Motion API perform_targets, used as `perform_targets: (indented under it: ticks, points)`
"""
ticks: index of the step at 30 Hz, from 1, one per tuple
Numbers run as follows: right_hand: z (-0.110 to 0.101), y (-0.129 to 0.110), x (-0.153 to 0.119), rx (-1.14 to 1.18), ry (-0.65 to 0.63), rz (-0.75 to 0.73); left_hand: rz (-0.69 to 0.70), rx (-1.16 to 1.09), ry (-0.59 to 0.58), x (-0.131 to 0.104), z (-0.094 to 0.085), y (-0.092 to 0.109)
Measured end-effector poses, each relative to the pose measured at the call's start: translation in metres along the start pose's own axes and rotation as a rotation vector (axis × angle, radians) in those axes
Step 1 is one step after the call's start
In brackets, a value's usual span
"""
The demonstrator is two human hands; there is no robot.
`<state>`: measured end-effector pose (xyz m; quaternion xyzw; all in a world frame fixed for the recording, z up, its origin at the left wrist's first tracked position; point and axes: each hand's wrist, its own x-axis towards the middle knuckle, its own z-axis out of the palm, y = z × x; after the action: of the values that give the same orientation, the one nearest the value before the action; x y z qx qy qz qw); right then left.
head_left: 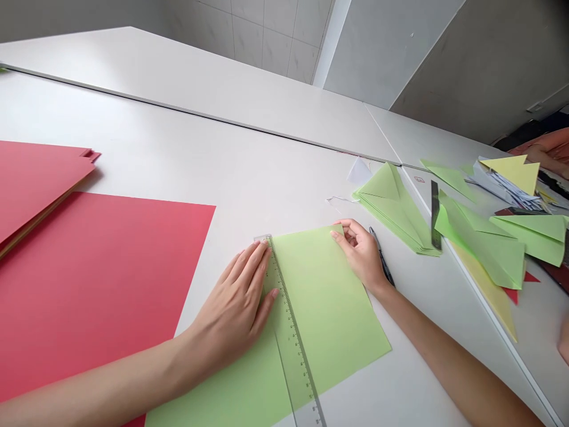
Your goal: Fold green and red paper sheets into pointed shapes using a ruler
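Note:
A sheet of green paper (329, 308) lies flat on the white table, with a clear ruler (293, 338) laid lengthwise across it. Pressing on the ruler's far end and the paper's left part is my left hand (242, 296), its fingers stretched out flat and the thumb on the ruler. The far right corner of the green paper is pinched between the thumb and fingers of my right hand (360, 252). Just right of that hand a dark pen (381, 258) rests on the table, partly behind the wrist.
Large red sheets (111, 284) and a thicker red stack (35, 184) cover the left. Folded green envelopes (395, 207), a black ruler (435, 216), yellow paper (511, 172) and more green pieces (484, 237) lie right. Another person's arm shows at the right edge.

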<state>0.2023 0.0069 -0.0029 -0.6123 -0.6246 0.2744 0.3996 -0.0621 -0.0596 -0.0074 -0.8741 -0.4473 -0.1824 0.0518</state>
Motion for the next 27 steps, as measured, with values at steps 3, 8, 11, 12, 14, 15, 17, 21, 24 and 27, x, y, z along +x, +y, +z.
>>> perform_targets:
  ticks: [3,8,11,12,14,15,17,21,24,27]
  points:
    - [0.001,0.000,0.004,-0.001,0.014,-0.020,-0.009,0.010,-0.001,0.002,0.003,0.000]
    - [0.005,0.001,0.022,-0.025,-0.001,-0.056,-0.072,-0.031,-0.047,0.012,0.006,-0.006]
    - [0.010,-0.001,0.040,-0.075,-0.012,-0.091,-0.090,-0.051,-0.051,0.020,0.008,-0.008]
    - [0.011,-0.003,0.047,-0.098,-0.022,-0.104,-0.086,-0.051,-0.044,0.022,0.009,-0.008]
    - [0.015,-0.006,0.059,-0.147,-0.046,-0.128,-0.068,-0.049,-0.027,0.025,0.009,-0.007]
    - [0.016,-0.008,0.063,-0.170,-0.052,-0.136,-0.055,-0.047,-0.021,0.026,0.008,-0.006]
    - [0.019,-0.011,0.067,-0.206,-0.040,-0.148,-0.018,-0.042,-0.013,0.026,0.006,-0.005]
    - [0.026,-0.013,0.058,-0.235,0.036,-0.177,0.036,-0.025,-0.009,0.025,0.002,-0.010]
    - [0.029,-0.011,0.046,-0.238,0.066,-0.207,0.025,-0.017,0.001,0.023,0.003,-0.016]
    - [0.029,-0.010,0.036,-0.236,0.071,-0.229,0.003,-0.019,0.006,0.019,0.007,-0.017]
